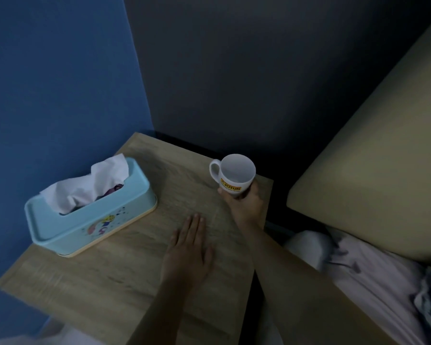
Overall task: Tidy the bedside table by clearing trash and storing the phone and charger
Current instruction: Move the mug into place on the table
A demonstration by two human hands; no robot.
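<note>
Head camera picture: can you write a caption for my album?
Right hand holding a white mug at the bedside table's edge, left hand flat, blue tissue box nearby.

Mug [235,176] base (lower label too) hidden by right hand [244,200].

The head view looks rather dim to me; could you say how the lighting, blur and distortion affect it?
Head view: dim and bluish, no glare; the tissue box and table edge smear with motion blur; wide-angle bending curves the walls; the mug label stays readable.
</note>
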